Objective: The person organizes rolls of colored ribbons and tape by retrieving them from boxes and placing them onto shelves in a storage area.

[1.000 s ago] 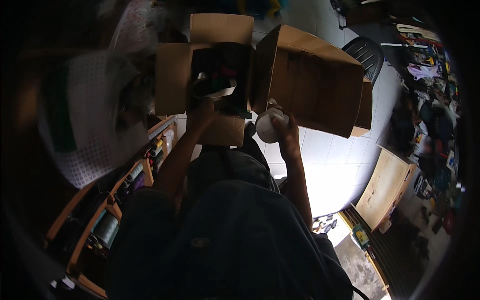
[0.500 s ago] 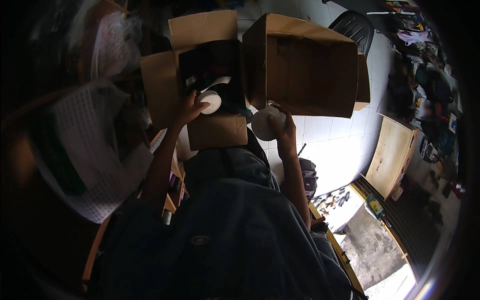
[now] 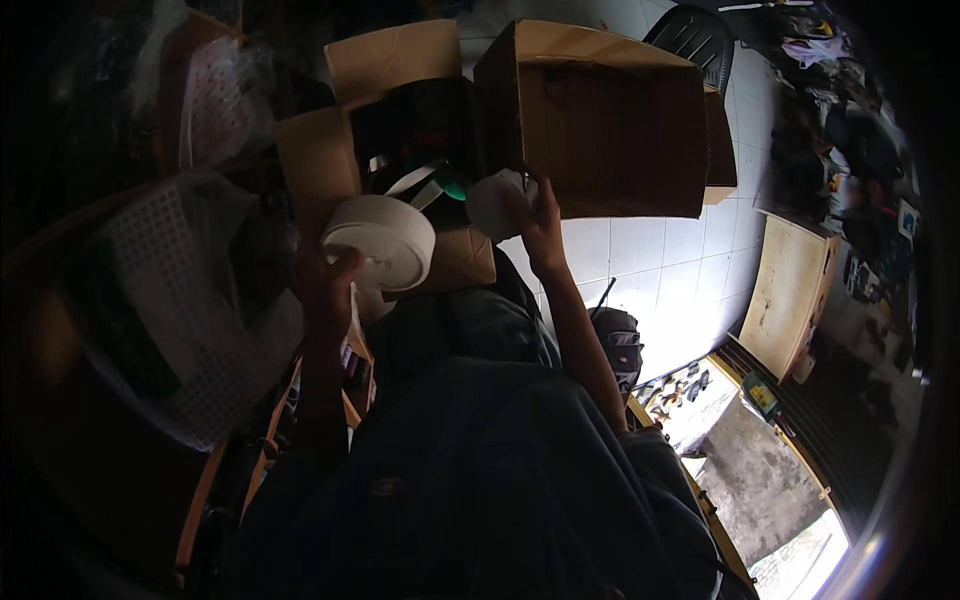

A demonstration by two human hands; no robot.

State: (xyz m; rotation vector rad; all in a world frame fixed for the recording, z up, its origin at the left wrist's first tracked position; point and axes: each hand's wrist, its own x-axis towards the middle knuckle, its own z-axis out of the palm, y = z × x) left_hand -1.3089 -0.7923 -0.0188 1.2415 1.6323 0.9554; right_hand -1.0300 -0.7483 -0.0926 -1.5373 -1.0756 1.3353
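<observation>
My left hand (image 3: 338, 290) grips a wide roll of white band (image 3: 392, 235), its thumb across the flat side. A loose white strip (image 3: 418, 178) curls up behind that roll, over the open left carton (image 3: 390, 62). In my right hand (image 3: 541, 230) is a smaller white roll (image 3: 492, 207), held near the carton's right front corner, with the fingers partly hidden behind it. Dark contents fill the left carton, and a green piece (image 3: 450, 184) shows among them. What the other contents are is too dark to tell.
A large open carton (image 3: 610, 140) stands on the right, with a black chair (image 3: 692, 45) behind it. Plastic bags (image 3: 190, 300) crowd the left side. A dark backpack (image 3: 616, 345) sits on the tiled floor, and a wooden board (image 3: 787, 295) is farther right.
My left hand has come back toward me and down with its roll, which now looks larger. My right hand has shifted left and upward with the smaller roll, toward the left carton.
</observation>
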